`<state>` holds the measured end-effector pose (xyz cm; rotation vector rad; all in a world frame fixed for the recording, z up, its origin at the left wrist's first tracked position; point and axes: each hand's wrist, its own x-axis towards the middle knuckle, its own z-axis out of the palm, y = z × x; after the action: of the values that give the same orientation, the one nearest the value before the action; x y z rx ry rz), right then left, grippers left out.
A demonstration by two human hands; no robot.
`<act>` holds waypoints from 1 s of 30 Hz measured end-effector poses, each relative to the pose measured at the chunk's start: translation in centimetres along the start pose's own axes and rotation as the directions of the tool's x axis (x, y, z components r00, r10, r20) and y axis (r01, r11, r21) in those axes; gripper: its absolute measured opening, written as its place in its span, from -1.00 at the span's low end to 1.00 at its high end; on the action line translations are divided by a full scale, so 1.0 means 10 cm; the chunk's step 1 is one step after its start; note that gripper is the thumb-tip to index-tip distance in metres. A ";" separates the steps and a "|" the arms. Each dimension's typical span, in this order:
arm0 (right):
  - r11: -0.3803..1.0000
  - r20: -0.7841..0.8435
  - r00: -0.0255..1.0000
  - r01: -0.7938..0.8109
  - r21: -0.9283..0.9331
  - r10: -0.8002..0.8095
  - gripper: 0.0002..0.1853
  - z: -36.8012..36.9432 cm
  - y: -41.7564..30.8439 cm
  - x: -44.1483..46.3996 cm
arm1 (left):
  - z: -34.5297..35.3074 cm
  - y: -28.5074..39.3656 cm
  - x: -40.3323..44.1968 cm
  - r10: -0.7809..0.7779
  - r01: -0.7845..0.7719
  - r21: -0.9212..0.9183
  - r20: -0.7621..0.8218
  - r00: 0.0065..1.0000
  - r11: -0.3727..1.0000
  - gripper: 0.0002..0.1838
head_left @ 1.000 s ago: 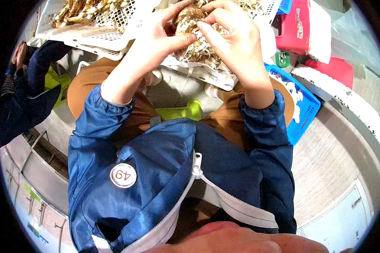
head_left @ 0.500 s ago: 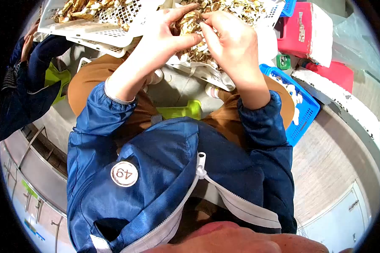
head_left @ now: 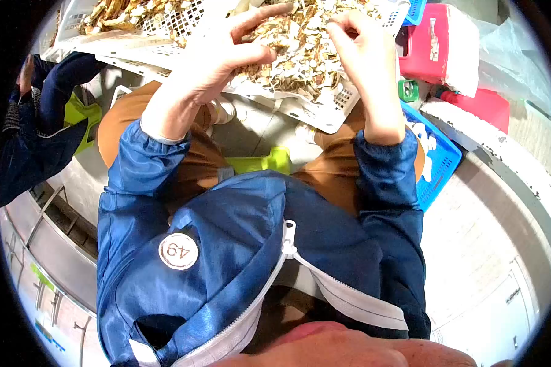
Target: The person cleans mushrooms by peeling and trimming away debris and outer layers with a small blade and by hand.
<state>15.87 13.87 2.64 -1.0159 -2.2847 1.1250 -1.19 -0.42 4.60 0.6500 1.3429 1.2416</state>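
Note:
My left hand point(head_left: 205, 70) is over the left side of a white perforated basket point(head_left: 319, 121), its thumb and index finger spread wide apart. Nothing is plainly gripped between them. Beneath both hands lies a heap of pale and brown, dry-looking curled flakes point(head_left: 312, 58), whose kind I cannot make out. Above the basket's right part, my right hand point(head_left: 370, 58) has its thumb and fingertips bent together. Whatever may be in that pinch is too small to make out.
Another white basket point(head_left: 110, 44) with larger brown pieces stands at upper left, beside a person's dark-clothed leg point(head_left: 70, 76). A blue basket point(head_left: 437, 177) with white pieces sits at right. Red containers point(head_left: 437, 43) and a white ledge point(head_left: 502, 144) lie beyond. Something yellow-green point(head_left: 260, 162) is between my knees.
My hands have drawn apart, the right one moving right and the left one slightly left. The brownish clump that was between them no longer shows there.

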 end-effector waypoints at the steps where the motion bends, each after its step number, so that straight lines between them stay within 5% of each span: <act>1: 0.997 0.004 1.000 0.025 0.071 -0.025 -0.82 0.01 -0.07 -0.03 | 0.02 -0.01 -0.01 0.009 -0.010 -0.012 -0.051 0.999 1.000 -0.34; 3: 0.985 0.063 0.984 0.161 0.061 -0.165 -0.83 -0.04 -0.26 -0.09 | -0.14 -0.14 0.07 0.024 -0.024 0.002 -0.016 1.000 1.000 -0.40; 5: 0.847 -0.066 0.851 0.525 0.081 -0.521 -0.93 0.04 -0.26 -0.01 | -0.03 -0.16 0.06 0.090 -0.096 -0.049 -0.111 0.990 0.994 -0.38; 11: 0.940 0.037 0.943 0.325 0.105 -0.330 -0.84 0.08 -0.24 -0.11 | -0.08 -0.20 0.05 0.035 -0.024 0.114 -0.093 0.995 0.993 -0.35; 19: 0.940 -0.034 0.940 0.339 -0.044 -0.340 -0.87 0.14 -0.16 -0.13 | -0.05 -0.20 0.04 0.049 -0.039 0.110 -0.085 0.995 0.993 -0.32; 22: 0.962 -0.021 0.962 0.271 0.020 -0.270 -0.88 0.14 -0.16 -0.13 | -0.05 -0.20 0.03 0.037 -0.029 0.095 -0.085 0.996 0.995 -0.32; 25: 0.958 0.075 0.997 -0.009 0.286 -0.013 -0.87 0.09 -0.13 -0.11 | -0.07 -0.19 0.03 0.019 -0.017 0.019 -0.064 0.998 1.000 -0.34; 30: 0.876 0.129 0.991 -0.028 0.481 -0.039 -0.89 0.11 -0.07 -0.10 | -0.10 -0.14 0.03 0.005 -0.007 -0.028 -0.053 0.999 1.000 -0.36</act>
<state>15.54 12.22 2.47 -0.7496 -1.9377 1.6954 -1.78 -0.90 3.01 0.6053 1.3651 1.2887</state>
